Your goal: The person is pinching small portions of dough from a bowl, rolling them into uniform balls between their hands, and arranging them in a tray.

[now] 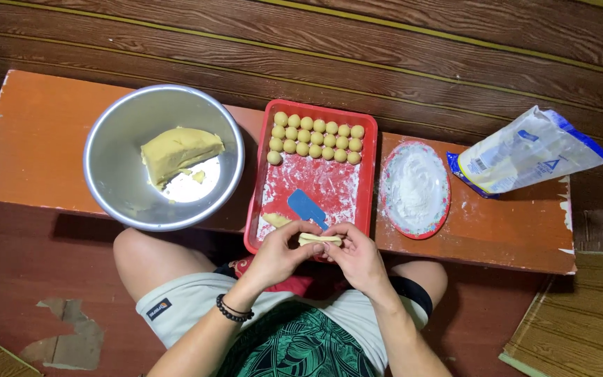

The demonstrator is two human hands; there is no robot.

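Both hands meet over the near edge of the red tray, and between them they hold a short strip of pale yellow dough. The left hand pinches one end of the strip with its fingertips closed on it, and the right hand pinches the other end the same way, so the strip lies level just above the tray's near rim. On the tray, just beyond the hands, lies a blue scraper on a floured patch, and a small lump of dough sits at the tray's near left corner. At the far end of the tray, three rows of dough balls stand close together, touching one another. Left of the tray, touching its side, is a metal bowl with a big piece of yellow dough in it. Right of the tray, just beside it, is a red-rimmed plate of flour, and farther right a flour bag lies on its side. All of these rest on a low orange bench.
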